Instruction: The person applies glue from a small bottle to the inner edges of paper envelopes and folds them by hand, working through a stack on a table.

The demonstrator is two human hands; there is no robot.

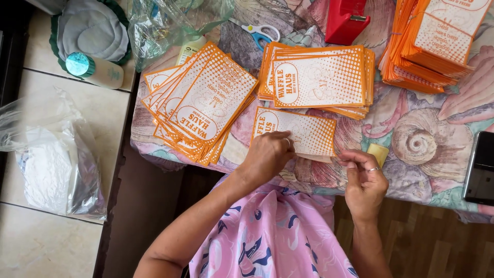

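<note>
My left hand (267, 157) presses flat, knuckles up, on the lower left part of a single orange-and-white printed paper bag (303, 133), pinning it to the seashell-patterned tablecloth (432, 149). My right hand (364, 177) pinches the bag's lower right corner between thumb and fingertips; I judge that the pressing hand keeps the sheet from sliding while the other works the edge. Just past the right fingers lies a small pale yellow block (378, 153). Beyond the bag sits a squared stack of matching bags (319, 80), and left of my pressing hand a fanned stack (198, 105) spreads toward the table edge. The near edge runs right under both wrists, so there is little room toward me; bare cloth opens to the right, up to a black phone (481, 167).
</note>
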